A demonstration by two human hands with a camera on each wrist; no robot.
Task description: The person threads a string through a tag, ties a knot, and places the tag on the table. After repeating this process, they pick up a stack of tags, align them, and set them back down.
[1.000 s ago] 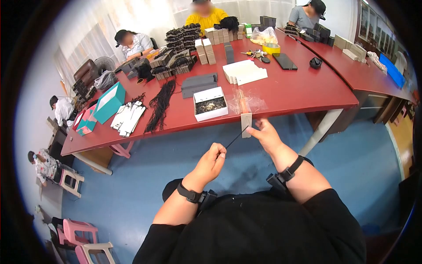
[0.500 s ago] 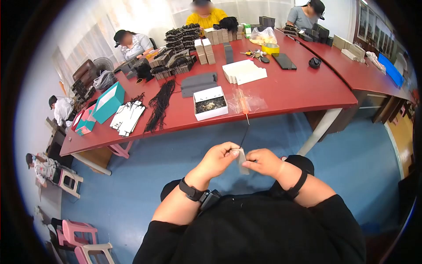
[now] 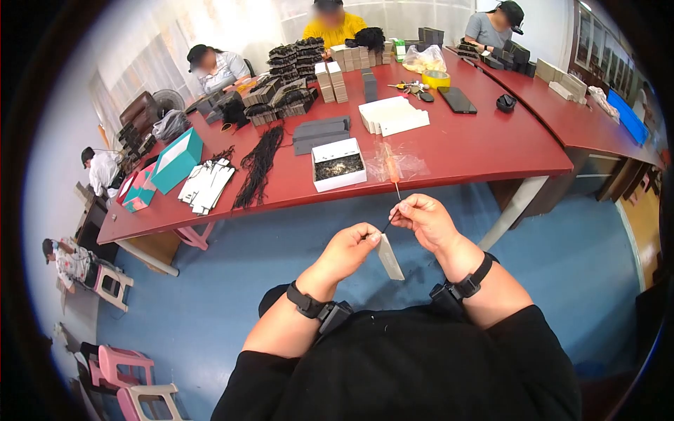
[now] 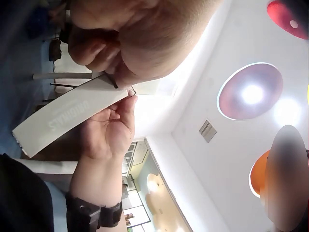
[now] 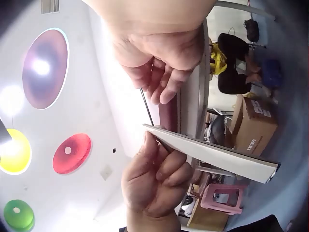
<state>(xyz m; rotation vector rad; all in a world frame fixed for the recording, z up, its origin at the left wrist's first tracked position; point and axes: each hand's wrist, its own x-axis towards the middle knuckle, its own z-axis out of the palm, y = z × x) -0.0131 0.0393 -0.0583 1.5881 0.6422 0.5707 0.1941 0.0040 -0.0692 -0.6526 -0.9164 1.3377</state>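
- The left hand point(image 3: 349, 250) pinches the upper end of a pale card strip point(image 3: 388, 257) between thumb and fingertips; the strip hangs tilted down toward the person's lap, in the air, off the bench.
- The right hand point(image 3: 423, 219) is curled, its thumb and forefinger pinching a thin black cord point(image 3: 388, 224) that runs from it down to the top of the strip.
- The left wrist view shows the strip point(image 4: 67, 116) printed with pale lettering, the cord meeting it at its upper end.
- Both hands sit close together just off the near edge of the red bench point(image 3: 477, 147).
- At that near edge lie a white box of small dark parts point(image 3: 337, 165) and a clear plastic bag point(image 3: 393, 165).
- Toward the left end of the bench lie a bundle of black cords point(image 3: 256, 165) and a teal box point(image 3: 175, 161).
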